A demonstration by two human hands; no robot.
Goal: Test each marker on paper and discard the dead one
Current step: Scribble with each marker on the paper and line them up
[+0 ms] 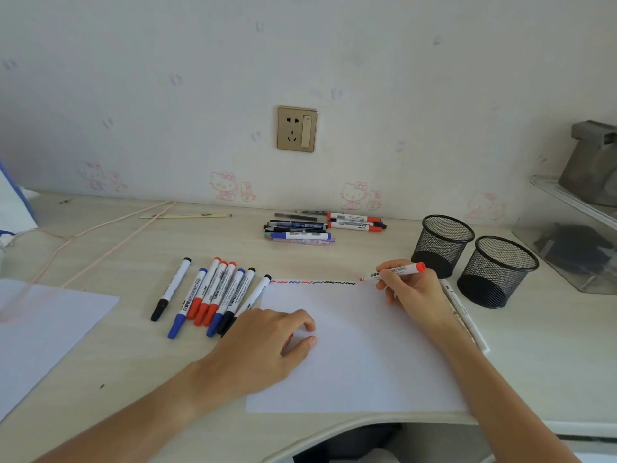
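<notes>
My left hand (273, 339) is lying palm down, with my fingers curled a little and my thumb sticking out near them. My left arm is reaching in from the bottom left. My right hand (409, 289) is farther away from me, and its fingers are pinching a marker (395, 271). My right arm is coming in from the bottom right, with the wrist bending a bit.

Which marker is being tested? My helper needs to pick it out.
Start at the white paper on the desk. At its far right corner, the right hand grips a red marker, the only uncapped one with its tip at the squiggles.
</notes>
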